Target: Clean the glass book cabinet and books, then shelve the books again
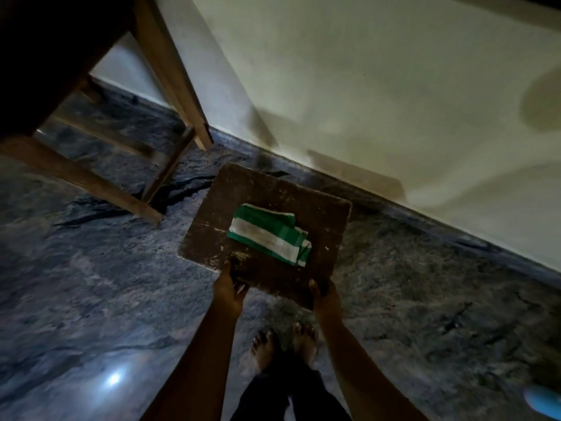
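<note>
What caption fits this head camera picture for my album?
Left hand and right hand grip a brown board carrying a folded striped cloth.

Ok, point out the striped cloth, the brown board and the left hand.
striped cloth (267, 235): head view, white middle stripe.
brown board (273, 189): head view, bare far part.
left hand (231, 288): head view, its back.
</note>
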